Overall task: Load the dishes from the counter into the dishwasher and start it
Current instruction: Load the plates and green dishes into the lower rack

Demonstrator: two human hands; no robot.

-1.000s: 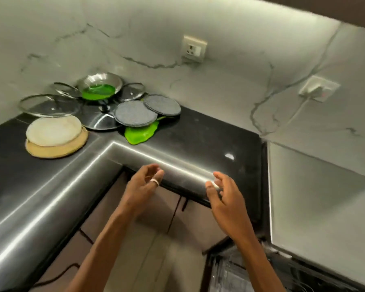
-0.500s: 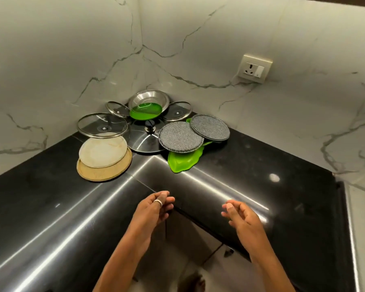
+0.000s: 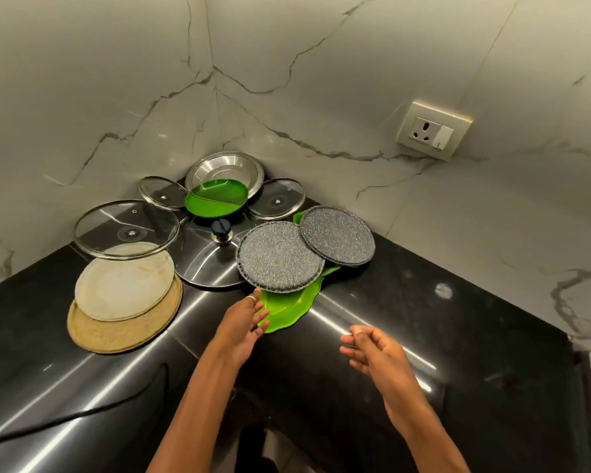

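Black counter (image 3: 423, 319) corner | left hand (image 3: 241, 324), fingers straight, over green plate (image 3: 290, 307) edge | right hand (image 3: 376, 353) loosely curled, empty

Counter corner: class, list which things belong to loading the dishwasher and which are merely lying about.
For the job: large glass lid, left small lid, right small lid, steel lid, steel bowl, round green dish, near grey plate, far grey plate, green leaf dish, cream plate, tan plate.
Just there: wall socket, black counter, marble wall.
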